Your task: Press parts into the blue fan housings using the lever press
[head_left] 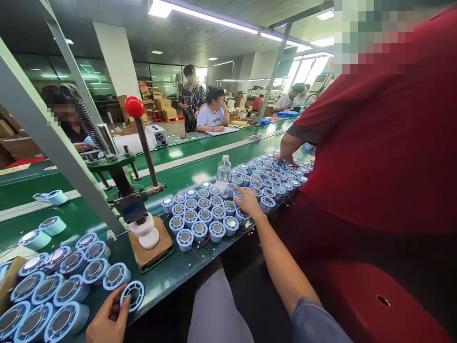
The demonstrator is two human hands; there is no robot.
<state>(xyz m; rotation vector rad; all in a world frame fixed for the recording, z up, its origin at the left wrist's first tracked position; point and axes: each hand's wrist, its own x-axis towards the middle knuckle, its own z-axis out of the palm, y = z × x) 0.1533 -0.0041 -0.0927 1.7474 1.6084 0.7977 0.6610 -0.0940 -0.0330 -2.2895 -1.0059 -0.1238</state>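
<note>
- Our left hand (109, 318) pinches a round blue housing (140, 294) by its left side.
- The lever press (131, 207) stands beyond it, rightward, between our hands.
- Our right hand (249, 204) is at the clustered housings (204, 216); whether it grips one, we can't tell.

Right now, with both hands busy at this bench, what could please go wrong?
The left hand holds a blue part close to the front edge of the bench; a slip might drop it. The right hand reaches in near a clear bottle, which a bump could tip over. Thin wires lie by the front edge and may snag.
</note>
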